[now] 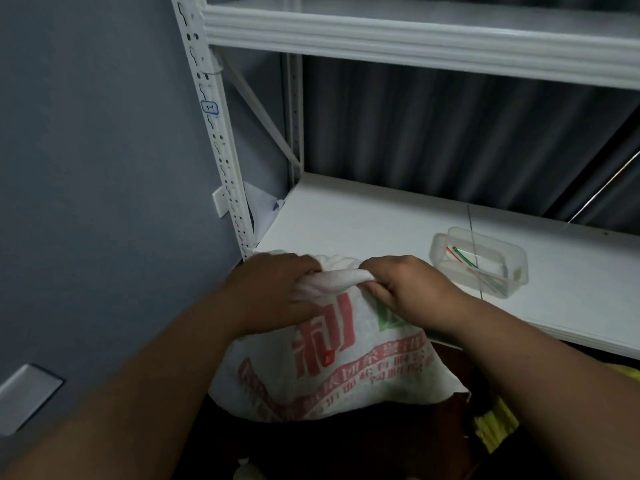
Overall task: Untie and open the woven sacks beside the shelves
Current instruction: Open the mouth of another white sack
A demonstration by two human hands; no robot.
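Standing upright against the front edge of the lower white metal shelf (398,216): a white woven plastic sack with red and green printed characters (332,368), its gathered neck (341,273) bunched at the top, level with the shelf board.

Gripping that neck from both sides — left hand (273,292) curled round the bunched fabric on its left, right hand (412,289) pinching the fabric on its right, thumb tucked under the fold. Both grips closed on the sack; neither hand free.

Running roughly left to right between the two hands: the twisted roll of the neck, its long axis across the view, the sack's body hanging below and toward the person. No tie or cord showing; hidden under the fingers, if present at all — cannot tell.

Judging by this, still working at the closure, the mouth not yet open. Pulling the hands apart along that axis likely to be what spreads the mouth; both hands equally near, each at one end of the roll.

Sitting just right of the right hand on the shelf: a clear plastic rectangular tub (479,261) holding a few thin red and green ties (460,254).
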